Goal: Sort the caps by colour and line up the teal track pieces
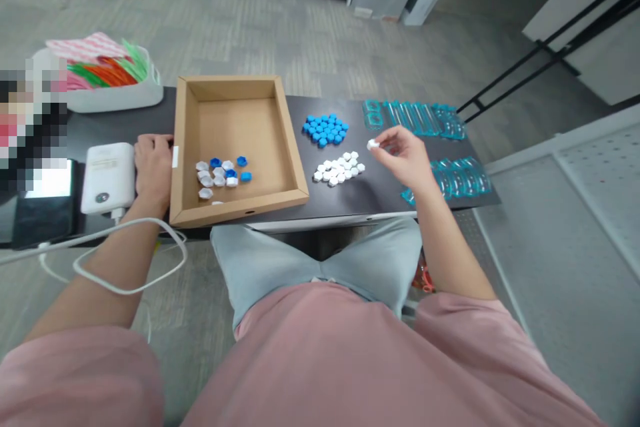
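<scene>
My left hand [153, 170] rests palm down on the dark table, against the left wall of a cardboard box [240, 213]. Its fingers are loosely bent and grip nothing that I can see. My right hand [403, 155] pinches a small white hexagonal piece [373, 144] between thumb and fingertips, just above the table. Below and left of it lies a cluster of similar white pieces [339, 169]. Behind those sits a group of blue hexagonal pieces [325, 129]. Inside the box, several loose white pieces [219, 173] and blue pieces [242, 161] lie toward the near left.
Teal-edged clear plastic parts [413, 118] stand in rows at the right, with more [463, 178] nearer me. Left of the box are a white power bank [107, 177] and a phone [45, 213]. A white cable [125, 290] crosses my left forearm. A white basket [117, 99] holds colourful sticks.
</scene>
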The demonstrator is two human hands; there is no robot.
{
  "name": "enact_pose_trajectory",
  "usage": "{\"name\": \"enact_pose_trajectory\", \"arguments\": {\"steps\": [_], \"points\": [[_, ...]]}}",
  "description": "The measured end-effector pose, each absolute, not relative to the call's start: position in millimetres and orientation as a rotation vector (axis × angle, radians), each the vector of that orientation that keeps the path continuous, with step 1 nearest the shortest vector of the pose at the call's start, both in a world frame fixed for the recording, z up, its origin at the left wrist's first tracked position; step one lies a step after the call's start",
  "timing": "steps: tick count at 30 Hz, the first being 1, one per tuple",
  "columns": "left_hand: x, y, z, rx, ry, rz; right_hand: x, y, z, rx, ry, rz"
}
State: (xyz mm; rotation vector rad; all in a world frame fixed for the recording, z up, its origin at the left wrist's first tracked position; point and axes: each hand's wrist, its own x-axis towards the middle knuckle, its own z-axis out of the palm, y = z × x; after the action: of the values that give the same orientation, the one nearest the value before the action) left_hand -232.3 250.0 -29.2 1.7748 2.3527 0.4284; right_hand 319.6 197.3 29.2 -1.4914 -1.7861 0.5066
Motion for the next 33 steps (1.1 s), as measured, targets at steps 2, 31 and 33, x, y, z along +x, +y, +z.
{"name": "enact_pose_trajectory", "arguments": {"steps": [2,31,33], "points": [[-231,248,-28,1.783,2.361,0.434,331,176,-3,-1.544,-1.744,0.530],[-230,251,-34,1.856,2.249,0.632,38,268,4,-0.979,-2.815,0.677],[-231,251,-36,1.861,2.250,0.647,48,269,4,-0.951,-2.728,0.723]]}}
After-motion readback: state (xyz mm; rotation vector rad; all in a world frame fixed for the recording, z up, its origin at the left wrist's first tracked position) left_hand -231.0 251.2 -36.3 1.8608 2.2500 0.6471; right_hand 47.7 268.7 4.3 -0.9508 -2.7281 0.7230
